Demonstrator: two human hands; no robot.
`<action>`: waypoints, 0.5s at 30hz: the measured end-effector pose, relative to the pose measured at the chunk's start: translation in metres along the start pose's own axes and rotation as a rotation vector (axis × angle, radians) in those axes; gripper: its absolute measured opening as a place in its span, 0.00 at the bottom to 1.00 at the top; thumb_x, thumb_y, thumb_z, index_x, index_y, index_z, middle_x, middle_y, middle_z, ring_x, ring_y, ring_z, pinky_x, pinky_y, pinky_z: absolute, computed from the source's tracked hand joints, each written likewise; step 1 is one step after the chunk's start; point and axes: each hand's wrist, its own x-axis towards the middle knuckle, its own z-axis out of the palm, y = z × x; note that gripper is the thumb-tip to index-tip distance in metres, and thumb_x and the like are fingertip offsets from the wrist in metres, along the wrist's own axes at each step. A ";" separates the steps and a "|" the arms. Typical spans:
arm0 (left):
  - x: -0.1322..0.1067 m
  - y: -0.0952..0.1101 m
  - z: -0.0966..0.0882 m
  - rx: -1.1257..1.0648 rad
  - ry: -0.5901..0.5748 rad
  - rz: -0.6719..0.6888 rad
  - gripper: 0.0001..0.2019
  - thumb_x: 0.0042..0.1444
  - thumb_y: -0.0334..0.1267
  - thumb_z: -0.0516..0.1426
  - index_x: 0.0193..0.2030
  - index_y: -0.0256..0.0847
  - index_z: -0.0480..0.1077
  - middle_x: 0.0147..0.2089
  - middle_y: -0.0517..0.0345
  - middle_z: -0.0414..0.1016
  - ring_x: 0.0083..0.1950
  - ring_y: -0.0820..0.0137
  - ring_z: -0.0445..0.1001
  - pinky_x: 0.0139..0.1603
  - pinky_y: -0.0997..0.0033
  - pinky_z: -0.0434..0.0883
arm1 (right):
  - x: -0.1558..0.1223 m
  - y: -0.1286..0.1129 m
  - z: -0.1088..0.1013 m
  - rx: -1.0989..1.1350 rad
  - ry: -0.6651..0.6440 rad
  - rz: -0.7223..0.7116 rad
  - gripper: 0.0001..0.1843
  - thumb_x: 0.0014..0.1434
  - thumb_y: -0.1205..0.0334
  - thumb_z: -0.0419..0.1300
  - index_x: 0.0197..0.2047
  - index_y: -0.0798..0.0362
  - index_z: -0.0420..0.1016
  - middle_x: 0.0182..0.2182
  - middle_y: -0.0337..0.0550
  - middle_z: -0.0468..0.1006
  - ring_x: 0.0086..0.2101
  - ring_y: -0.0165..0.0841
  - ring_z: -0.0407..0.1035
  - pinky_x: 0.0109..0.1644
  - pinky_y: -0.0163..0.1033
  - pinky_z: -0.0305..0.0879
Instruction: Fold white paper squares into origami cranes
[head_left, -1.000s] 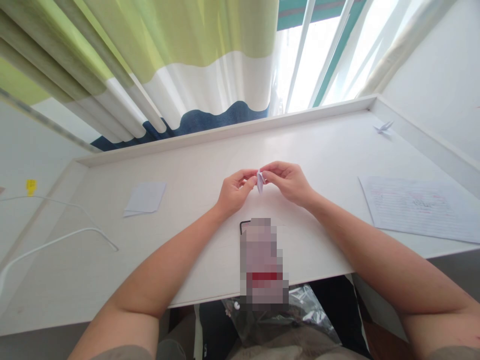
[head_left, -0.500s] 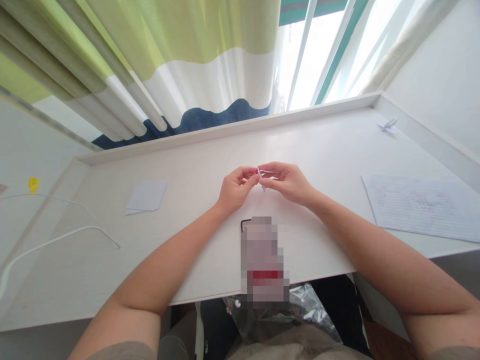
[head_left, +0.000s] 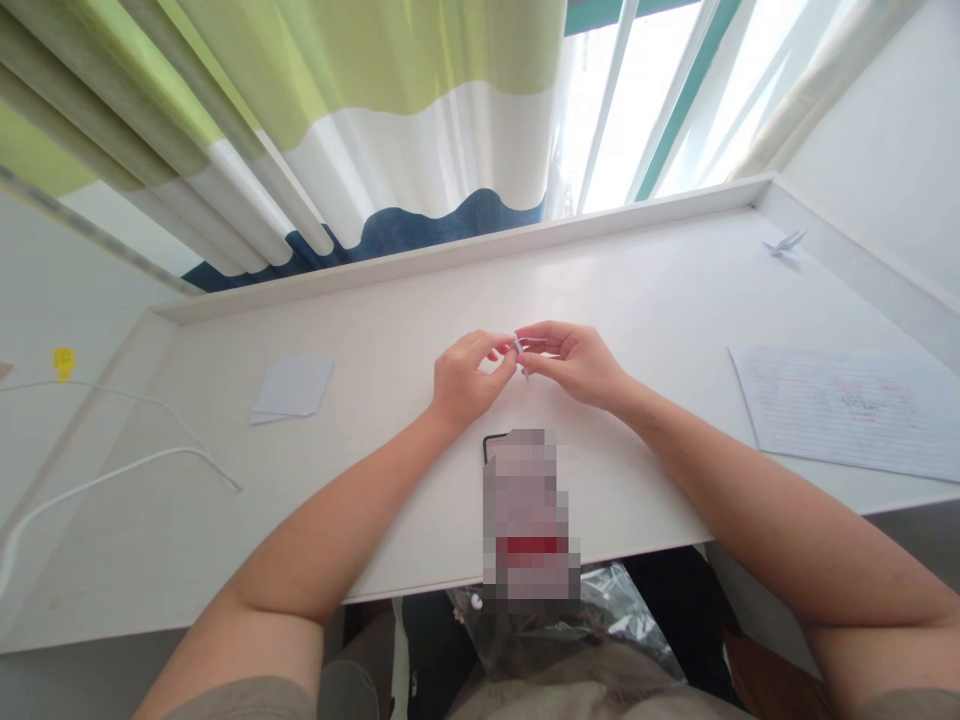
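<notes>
My left hand and my right hand meet above the middle of the white desk. Between their fingertips is a small piece of folded white paper. Both hands are closed, pinching it from either side. Most of the paper is hidden by my fingers, so its full shape cannot be made out. On the desk just below my hands lies a phone, largely blurred out, with one dark corner showing.
Plain paper sheets lie left of my arms, near a white cable. At right is a stack of lined, written paper. A folded paper figure sits in the far right corner. Curtains hang behind the desk's raised edge.
My left hand has shifted slightly left and its fingers have moved a little on the paper. My right hand stays nearly in place. The view has shifted slightly.
</notes>
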 end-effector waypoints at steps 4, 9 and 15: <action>0.001 -0.004 0.001 -0.014 0.008 0.009 0.06 0.64 0.36 0.63 0.43 0.48 0.84 0.38 0.58 0.85 0.38 0.67 0.80 0.43 0.65 0.72 | -0.001 -0.002 0.001 -0.032 0.025 -0.026 0.24 0.53 0.43 0.80 0.46 0.51 0.86 0.39 0.46 0.88 0.38 0.40 0.83 0.40 0.49 0.84; 0.002 -0.002 0.000 0.038 0.015 0.056 0.06 0.64 0.37 0.62 0.39 0.48 0.83 0.35 0.58 0.83 0.37 0.66 0.78 0.41 0.66 0.71 | -0.002 0.000 0.003 -0.032 0.033 -0.038 0.23 0.53 0.44 0.79 0.46 0.50 0.87 0.41 0.47 0.88 0.39 0.41 0.83 0.42 0.50 0.85; 0.002 -0.001 -0.003 0.070 -0.004 0.123 0.07 0.65 0.37 0.61 0.37 0.47 0.81 0.33 0.57 0.81 0.34 0.67 0.76 0.38 0.66 0.70 | -0.002 0.004 0.004 0.007 0.042 -0.037 0.24 0.53 0.43 0.79 0.46 0.50 0.87 0.40 0.45 0.88 0.38 0.40 0.82 0.47 0.54 0.85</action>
